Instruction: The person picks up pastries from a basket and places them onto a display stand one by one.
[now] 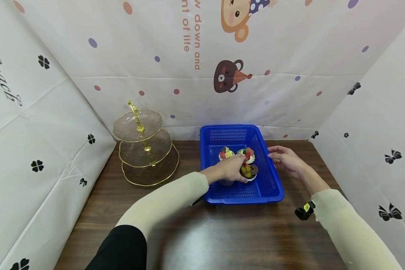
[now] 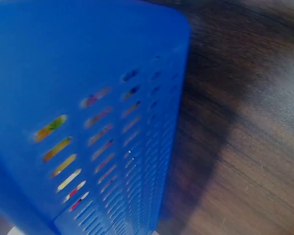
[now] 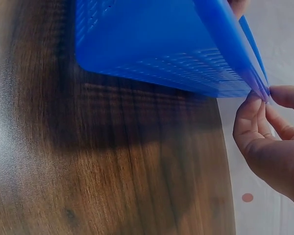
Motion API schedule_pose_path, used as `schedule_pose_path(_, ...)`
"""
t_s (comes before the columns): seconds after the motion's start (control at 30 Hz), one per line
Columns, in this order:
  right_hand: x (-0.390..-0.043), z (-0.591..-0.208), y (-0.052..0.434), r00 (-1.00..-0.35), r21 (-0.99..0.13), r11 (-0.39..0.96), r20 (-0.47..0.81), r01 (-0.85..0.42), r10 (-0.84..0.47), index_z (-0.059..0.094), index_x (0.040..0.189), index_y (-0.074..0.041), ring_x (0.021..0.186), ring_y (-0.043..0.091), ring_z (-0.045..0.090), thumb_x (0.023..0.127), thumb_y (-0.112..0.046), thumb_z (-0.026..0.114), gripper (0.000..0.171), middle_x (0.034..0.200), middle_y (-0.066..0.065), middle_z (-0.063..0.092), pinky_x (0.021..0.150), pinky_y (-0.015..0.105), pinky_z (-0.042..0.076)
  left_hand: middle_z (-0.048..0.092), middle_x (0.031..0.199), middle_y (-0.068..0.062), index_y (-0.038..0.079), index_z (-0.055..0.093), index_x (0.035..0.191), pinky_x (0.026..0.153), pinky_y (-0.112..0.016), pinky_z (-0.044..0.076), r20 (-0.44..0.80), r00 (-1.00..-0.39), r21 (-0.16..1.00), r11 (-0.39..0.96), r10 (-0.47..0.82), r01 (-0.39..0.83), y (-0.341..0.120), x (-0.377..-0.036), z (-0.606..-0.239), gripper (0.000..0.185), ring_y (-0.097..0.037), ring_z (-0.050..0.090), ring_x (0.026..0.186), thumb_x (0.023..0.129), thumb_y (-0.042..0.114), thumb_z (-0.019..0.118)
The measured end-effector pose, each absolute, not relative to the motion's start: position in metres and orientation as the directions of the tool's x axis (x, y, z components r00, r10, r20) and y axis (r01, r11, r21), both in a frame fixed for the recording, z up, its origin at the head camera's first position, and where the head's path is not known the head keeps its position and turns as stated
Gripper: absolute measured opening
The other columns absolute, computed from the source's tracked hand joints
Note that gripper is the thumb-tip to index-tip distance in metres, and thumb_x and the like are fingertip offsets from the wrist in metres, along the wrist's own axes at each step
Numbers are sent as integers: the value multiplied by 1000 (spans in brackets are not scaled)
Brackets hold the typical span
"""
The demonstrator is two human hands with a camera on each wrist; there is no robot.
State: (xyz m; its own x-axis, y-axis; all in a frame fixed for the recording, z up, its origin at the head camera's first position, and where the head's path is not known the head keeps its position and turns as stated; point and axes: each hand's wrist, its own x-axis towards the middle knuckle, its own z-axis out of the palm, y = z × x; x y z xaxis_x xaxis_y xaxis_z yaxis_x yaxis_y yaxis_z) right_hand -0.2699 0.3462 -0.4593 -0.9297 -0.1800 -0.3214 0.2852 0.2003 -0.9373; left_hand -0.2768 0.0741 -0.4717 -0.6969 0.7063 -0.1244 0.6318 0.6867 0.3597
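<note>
Inside a blue plastic basket (image 1: 236, 201), my left hand (image 1: 230, 168) reaches in over the left rim. Its thumb and fingers curl around the left side of a small fruit tart (image 1: 251, 172) topped with yellow fruit pieces and a brown swirl. Behind it sit a tart with red and yellow fruit (image 1: 225, 152) and a tart with a strawberry and cream (image 1: 249, 154). Part of another round piece (image 1: 226, 182) shows beneath the left wrist. At the basket's right rim, my right hand (image 1: 287, 160) pinches the edge between thumb and fingers, as the right wrist view shows.
A three-tier glass stand (image 1: 150, 175) with gold rims and a gold handle stands left of the basket on the dark wooden table (image 1: 202, 232). Printed white cloth walls (image 1: 189, 101) enclose the table at the back and sides. A small black device (image 1: 305, 210) hangs at the right wrist.
</note>
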Motion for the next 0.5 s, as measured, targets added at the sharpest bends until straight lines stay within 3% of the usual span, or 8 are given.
schedule_pose_path(0.5, -270, -462, 347, -937, -939, 221, -304, 263, -175, 37, 152, 6, 89, 12, 66, 110, -14, 56, 50, 107, 2, 66, 78, 30, 59, 58, 133, -2, 14, 55, 145, 91, -28, 54, -105, -717, 295, 710, 689, 639, 85, -277, -480, 76, -12, 61, 107, 87, 53, 85)
